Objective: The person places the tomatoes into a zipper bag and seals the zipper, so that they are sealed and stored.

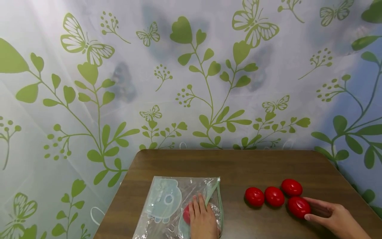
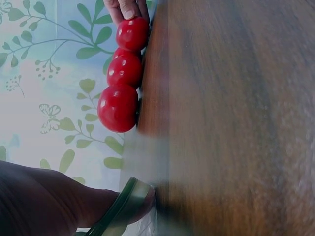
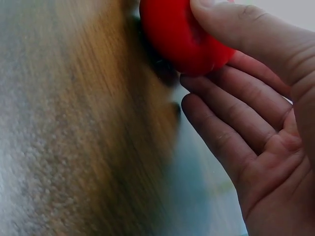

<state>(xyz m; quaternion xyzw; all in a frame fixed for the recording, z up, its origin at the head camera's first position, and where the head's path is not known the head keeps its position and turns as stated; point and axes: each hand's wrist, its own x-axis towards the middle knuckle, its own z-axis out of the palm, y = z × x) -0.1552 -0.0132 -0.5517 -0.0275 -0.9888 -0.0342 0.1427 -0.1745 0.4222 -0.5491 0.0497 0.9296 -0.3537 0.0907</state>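
On the right of the table in the head view, my right hand (image 1: 332, 215) holds a glossy red egg-shaped ball (image 1: 299, 207) between thumb and fingers. The right wrist view shows the thumb on top of this red ball (image 3: 179, 37) and the fingers beneath. Beside it lie three more balls, a far one (image 1: 291, 188), a middle one (image 1: 274, 196) and a left one (image 1: 254, 197). My left hand (image 1: 203, 217) grips the mouth of a clear plastic bag (image 1: 191, 186). Its thumb (image 2: 96, 204) is behind the green edge strip (image 2: 115, 209). Another red ball (image 1: 186, 215) shows inside, partly hidden.
The brown wooden table (image 1: 238, 162) has rounded far corners. Behind it hangs a pale curtain (image 1: 179, 83) with green leaves and butterflies. The bag bears a light-blue cartoon print (image 1: 164, 200).
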